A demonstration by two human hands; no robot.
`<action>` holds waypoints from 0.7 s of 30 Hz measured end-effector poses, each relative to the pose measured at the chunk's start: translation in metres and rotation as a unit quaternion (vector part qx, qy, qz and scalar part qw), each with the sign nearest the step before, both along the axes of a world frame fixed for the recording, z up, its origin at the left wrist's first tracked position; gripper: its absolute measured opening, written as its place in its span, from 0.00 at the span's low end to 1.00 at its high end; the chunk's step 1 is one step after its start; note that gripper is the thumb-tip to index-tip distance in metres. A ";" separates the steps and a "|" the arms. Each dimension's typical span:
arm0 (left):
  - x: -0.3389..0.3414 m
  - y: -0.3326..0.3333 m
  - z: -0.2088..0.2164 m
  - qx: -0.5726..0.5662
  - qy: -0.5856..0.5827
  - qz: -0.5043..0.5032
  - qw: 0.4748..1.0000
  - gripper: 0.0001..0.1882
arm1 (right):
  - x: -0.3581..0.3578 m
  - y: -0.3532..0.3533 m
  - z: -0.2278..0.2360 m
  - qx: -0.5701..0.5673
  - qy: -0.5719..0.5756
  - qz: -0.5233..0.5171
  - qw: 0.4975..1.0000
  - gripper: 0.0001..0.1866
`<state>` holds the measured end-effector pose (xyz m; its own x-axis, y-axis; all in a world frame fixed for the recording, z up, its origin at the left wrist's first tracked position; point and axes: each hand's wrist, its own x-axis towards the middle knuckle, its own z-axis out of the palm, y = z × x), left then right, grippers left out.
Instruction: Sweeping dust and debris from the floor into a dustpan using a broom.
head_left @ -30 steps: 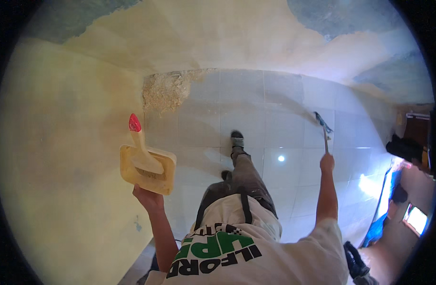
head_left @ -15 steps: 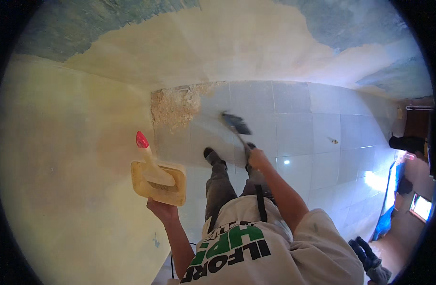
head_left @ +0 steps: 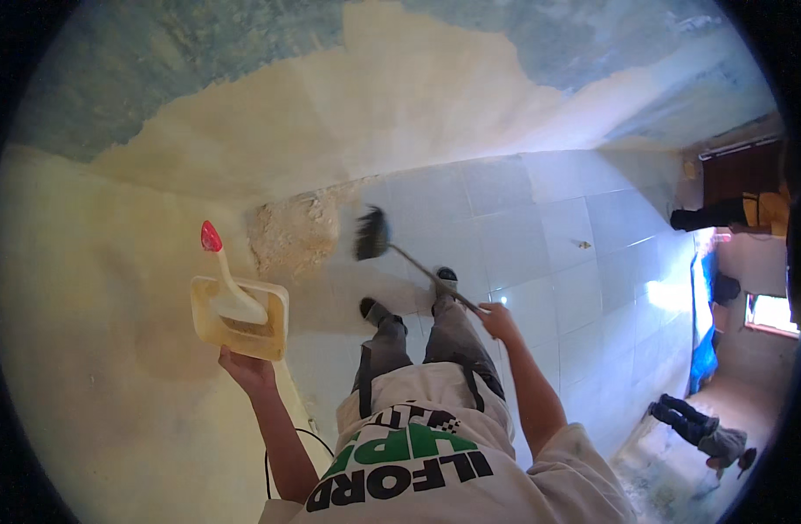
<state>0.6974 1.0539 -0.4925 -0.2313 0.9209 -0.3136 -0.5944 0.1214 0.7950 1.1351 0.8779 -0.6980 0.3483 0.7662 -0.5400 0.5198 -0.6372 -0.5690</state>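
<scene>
My left hand (head_left: 247, 368) is closed on the lower edge of a cream rectangular tub (head_left: 278, 325), held up in front of the left wall. A wide paint brush (head_left: 234, 293) rests in the tub, bristles down, its pale handle and red tip sticking up over the rim. In my right hand (head_left: 498, 323) is the thin stick of a broom (head_left: 371, 236). Its dark bristle head, blurred by motion, is over the floor tiles, just right of a rough broken patch (head_left: 295, 231) in the corner. Whether the bristles touch the floor I cannot tell.
Grey tiles (head_left: 549, 236) cover the floor, with a small yellowish scrap (head_left: 584, 245) on them. The far wall (head_left: 400, 96) is part beige, part blue-green. One person (head_left: 719, 441) is at the lower right, another (head_left: 723, 214) at the right. A dark cable (head_left: 268, 463) hangs by my left arm.
The broom head has swung left toward the broken patch, and my right hand has come lower and slightly right in view. The tub and brush appear further left as the view has shifted.
</scene>
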 end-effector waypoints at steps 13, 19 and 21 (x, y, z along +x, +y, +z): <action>0.149 0.011 -0.008 0.000 0.002 -0.031 1.000 0.30 | 0.334 -0.117 -0.044 -0.166 -0.223 -0.304 0.911 0.13; 0.231 -0.013 -0.055 0.000 -0.065 -0.029 0.997 0.30 | 0.455 -0.065 -0.106 -0.140 -0.304 -0.274 0.902 0.09; 0.262 -0.016 -0.058 -0.004 -0.038 -0.014 0.999 0.29 | 0.444 -0.031 -0.117 -0.133 -0.291 -0.257 0.912 0.09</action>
<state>0.9589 1.0382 -0.5505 -0.1802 0.9243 -0.3364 -0.6487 0.1454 0.7470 1.5786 0.8467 -0.8149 0.9115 0.2898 -0.2917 0.2784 -0.9570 -0.0808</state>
